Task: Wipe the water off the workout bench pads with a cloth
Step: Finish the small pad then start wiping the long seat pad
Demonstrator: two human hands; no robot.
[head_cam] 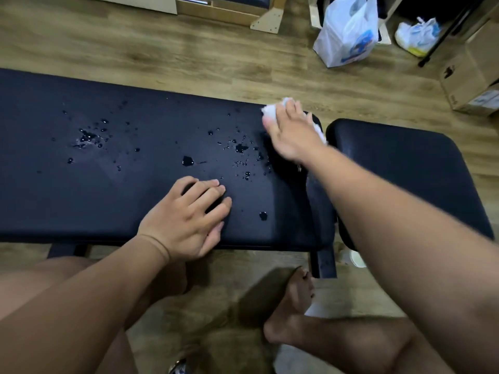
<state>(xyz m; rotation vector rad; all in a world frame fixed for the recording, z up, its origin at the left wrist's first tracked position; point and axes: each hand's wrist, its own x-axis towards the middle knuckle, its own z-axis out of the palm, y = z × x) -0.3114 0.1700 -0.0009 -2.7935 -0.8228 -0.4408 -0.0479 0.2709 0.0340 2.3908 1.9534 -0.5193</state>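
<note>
A long black bench pad stretches across the middle, and a shorter black pad lies to its right. Water drops and small puddles dot the long pad, mostly at its centre and left. My right hand presses a white cloth onto the far right corner of the long pad, fingers spread flat over it. My left hand rests on the near edge of the same pad, fingertips bent against the surface, holding nothing.
Wooden floor surrounds the bench. A white plastic bag stands at the back right, a second bag beside it, and a cardboard box at the far right. My bare foot is by the bench leg.
</note>
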